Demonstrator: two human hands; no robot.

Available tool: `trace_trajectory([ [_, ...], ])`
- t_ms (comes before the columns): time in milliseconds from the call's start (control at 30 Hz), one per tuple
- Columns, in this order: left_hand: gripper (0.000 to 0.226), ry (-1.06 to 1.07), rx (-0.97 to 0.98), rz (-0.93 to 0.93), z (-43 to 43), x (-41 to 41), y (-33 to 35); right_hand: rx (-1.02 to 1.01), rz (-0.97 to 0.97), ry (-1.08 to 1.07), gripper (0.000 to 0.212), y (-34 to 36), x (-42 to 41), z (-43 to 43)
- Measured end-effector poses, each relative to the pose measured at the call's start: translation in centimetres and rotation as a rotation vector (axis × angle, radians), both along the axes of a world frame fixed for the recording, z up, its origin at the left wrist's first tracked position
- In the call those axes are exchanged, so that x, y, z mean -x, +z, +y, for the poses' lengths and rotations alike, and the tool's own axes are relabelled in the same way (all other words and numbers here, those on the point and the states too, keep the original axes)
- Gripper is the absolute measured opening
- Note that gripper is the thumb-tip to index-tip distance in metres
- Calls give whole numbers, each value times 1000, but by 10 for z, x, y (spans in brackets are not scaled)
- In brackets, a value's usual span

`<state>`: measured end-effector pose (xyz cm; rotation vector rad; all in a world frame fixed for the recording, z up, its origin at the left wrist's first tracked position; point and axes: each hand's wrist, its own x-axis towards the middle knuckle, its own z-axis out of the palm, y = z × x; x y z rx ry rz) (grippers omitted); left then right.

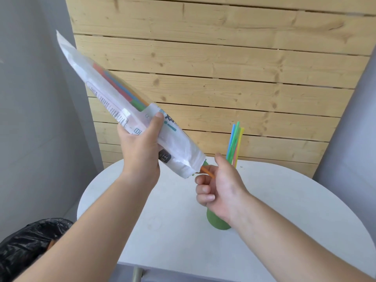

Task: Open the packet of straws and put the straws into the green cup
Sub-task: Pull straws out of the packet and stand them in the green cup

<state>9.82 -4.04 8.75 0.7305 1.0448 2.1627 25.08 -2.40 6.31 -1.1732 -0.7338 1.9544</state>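
Observation:
My left hand [140,147] grips a long white packet of straws [114,104], held up slantwise with its open end pointing down to the right. Coloured straws show through its clear upper part. An orange straw [207,172] sticks out of the open end, and my right hand [219,186] pinches it between thumb and forefinger. Under my right hand stands the green cup [215,222], mostly hidden by the wrist. Several straws [236,141], blue, green, yellow and pink, rise out of the cup behind my right hand.
The cup stands on a round white table [173,220] in front of a wooden plank wall [223,68]. A bin lined with a black bag [26,247] sits on the floor at the lower left. Grey walls flank both sides.

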Motion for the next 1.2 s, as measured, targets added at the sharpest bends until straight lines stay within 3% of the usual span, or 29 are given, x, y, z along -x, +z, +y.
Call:
trace_trajectory([
  [300, 63, -4, -22, 52, 0, -5, -1, 25, 31, -5, 40, -7, 2, 3],
  [567, 48, 26, 105, -223, 0, 1, -9, -186, -110, -55, 23, -6, 1, 5],
  [700, 41, 29, 177, -350, 2, 4, -14, -297, -163, -128, 24, -2, 0, 4],
  [933, 45, 20, 206, -403, 9, 2, -23, -413, -226, -147, 29, -4, 1, 4],
  [1200, 36, 29, 197, -469, 7, 18, -21, -471, -143, -272, 24, 6, -13, 18],
])
